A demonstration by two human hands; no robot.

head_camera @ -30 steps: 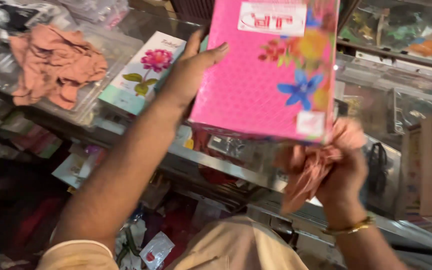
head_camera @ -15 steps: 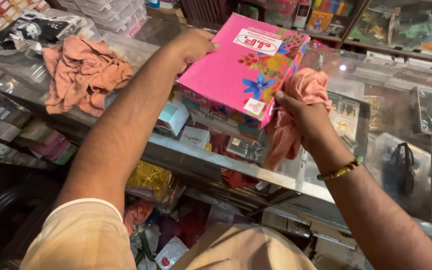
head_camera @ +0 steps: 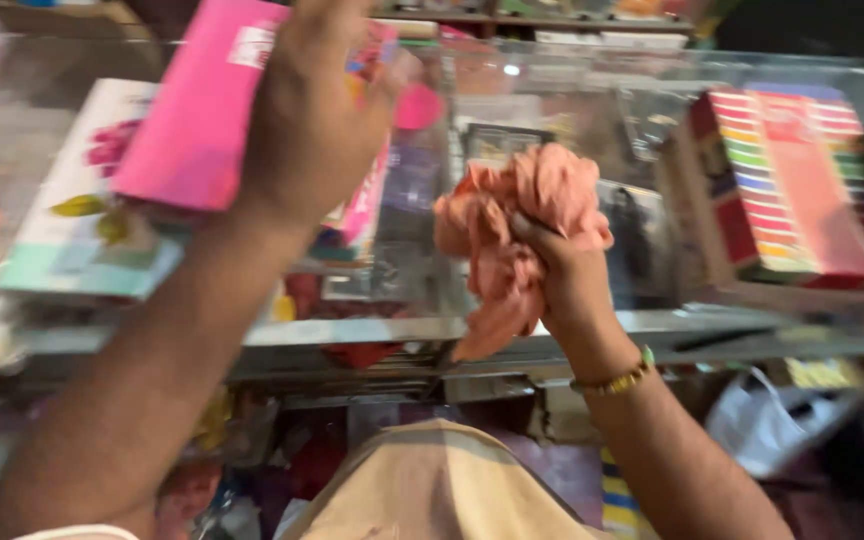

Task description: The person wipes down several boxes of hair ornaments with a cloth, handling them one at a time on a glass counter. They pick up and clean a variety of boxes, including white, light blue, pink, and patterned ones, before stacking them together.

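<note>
Two hands are up over a glass counter [head_camera: 652,320], each with something in it. Far left, a white box [head_camera: 72,210] printed with a flower lies flat on the glass. Just right of it and above, the left hand [head_camera: 307,120] grips a pink box [head_camera: 187,120] from on top, palm spread across its upper face and fingers wrapped over the far edge, so the box sits under the hand and juts out toward the left (the picture is blurred here, so the fingertips themselves are hard to make out). Near the middle, the right hand [head_camera: 562,265] is bunched tight round a peach cloth [head_camera: 512,215]; the fingers are curled shut into it, most of the cloth bulging above and to the left of them, with a tail hanging down below the fist. A gold bangle [head_camera: 614,380] circles that wrist. Further right, a box with coloured stripes [head_camera: 792,185] rests on the counter, well apart from both hands.
</note>
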